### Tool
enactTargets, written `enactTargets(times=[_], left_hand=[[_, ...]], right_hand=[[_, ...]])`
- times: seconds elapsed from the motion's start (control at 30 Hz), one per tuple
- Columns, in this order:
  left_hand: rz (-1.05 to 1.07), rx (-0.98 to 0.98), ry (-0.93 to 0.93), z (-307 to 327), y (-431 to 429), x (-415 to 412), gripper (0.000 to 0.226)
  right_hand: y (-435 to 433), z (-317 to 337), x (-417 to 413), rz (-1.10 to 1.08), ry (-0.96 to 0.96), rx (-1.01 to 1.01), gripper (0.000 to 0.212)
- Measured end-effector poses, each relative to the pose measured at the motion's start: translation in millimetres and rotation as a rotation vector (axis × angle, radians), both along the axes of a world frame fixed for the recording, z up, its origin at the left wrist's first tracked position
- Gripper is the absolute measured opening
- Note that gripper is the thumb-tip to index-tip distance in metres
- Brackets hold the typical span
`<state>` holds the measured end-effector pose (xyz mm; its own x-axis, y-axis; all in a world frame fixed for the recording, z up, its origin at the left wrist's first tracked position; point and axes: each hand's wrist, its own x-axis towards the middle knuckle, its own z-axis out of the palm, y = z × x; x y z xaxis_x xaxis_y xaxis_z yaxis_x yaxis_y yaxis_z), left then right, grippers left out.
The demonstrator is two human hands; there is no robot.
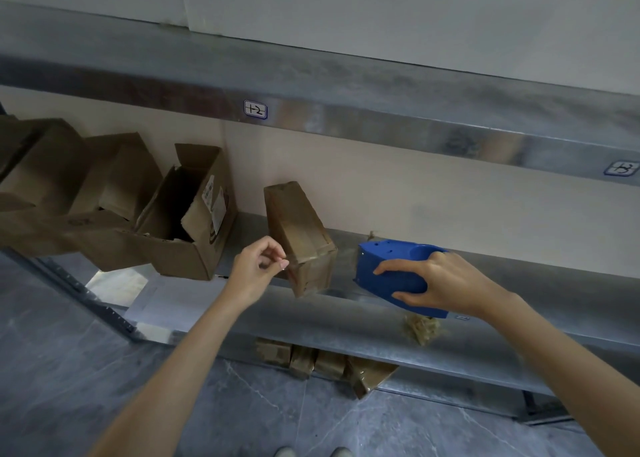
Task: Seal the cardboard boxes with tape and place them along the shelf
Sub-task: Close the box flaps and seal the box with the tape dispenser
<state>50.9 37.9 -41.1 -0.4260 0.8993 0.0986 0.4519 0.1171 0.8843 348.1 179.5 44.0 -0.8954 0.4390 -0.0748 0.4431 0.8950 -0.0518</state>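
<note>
A small closed cardboard box wrapped in clear tape lies on the metal shelf, its near end at the shelf's front edge. My left hand is just left of that end, thumb and forefinger pinching what looks like a strip of clear tape that runs to the box. My right hand grips a blue tape dispenser from above, to the right of the box. A crumpled wad of tape hangs at the shelf's front edge below the dispenser.
An open cardboard box with raised flaps stands to the left, with several more open boxes beyond it. A second shelf runs overhead. Several taped boxes sit on the floor under the shelf. A slotted upright slants at the left.
</note>
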Motion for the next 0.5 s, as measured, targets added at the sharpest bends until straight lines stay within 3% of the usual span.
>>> enactTargets(times=[0.27,0.5], left_hand=[[-0.023,0.026,0.127,-7,8,10,0.039],[0.032,0.056,0.182,-11,11,15,0.039]], right_hand=[[6,-11,0,0.008,-0.015,-0.021,0.045],[9,-17,1,0.011,-0.029,-0.017,0.046]])
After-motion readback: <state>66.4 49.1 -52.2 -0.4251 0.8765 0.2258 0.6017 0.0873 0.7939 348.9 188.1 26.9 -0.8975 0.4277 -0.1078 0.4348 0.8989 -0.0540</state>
